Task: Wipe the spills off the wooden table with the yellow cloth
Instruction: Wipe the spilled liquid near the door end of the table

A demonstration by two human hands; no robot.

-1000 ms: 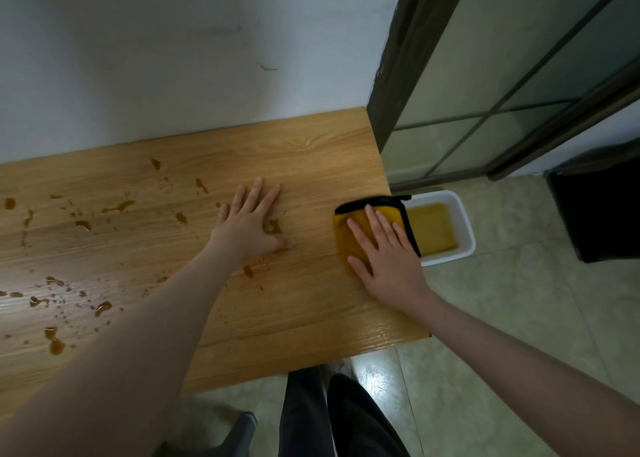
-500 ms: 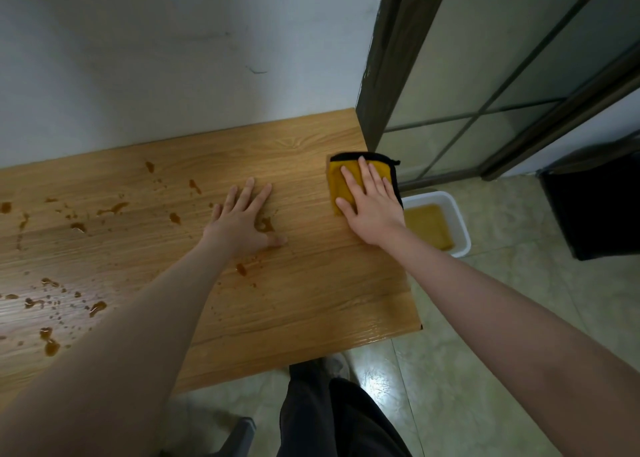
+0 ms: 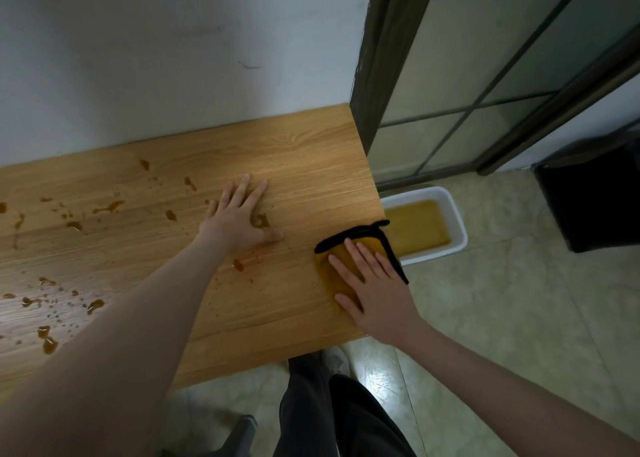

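Observation:
A yellow cloth (image 3: 332,276) with a black border lies flat at the right edge of the wooden table (image 3: 304,152). My right hand (image 3: 374,290) presses on it, palm down, fingers spread, covering most of it. My left hand (image 3: 239,214) rests flat on the table to the left, fingers apart, holding nothing. Brown spills (image 3: 107,207) dot the table's middle and left; one spot (image 3: 238,265) lies just below my left wrist, another (image 3: 262,220) beside the left thumb.
A white tub (image 3: 453,214) of brownish liquid stands on the tiled floor just right of the table. A dark door frame (image 3: 377,76) with glass panels rises behind it. A black bin (image 3: 595,197) is at far right. My legs (image 3: 332,411) are below the table's front edge.
My right hand has slid the cloth along the table's right edge, first away toward the wall, then back toward me. The left hand has stayed flat in place.

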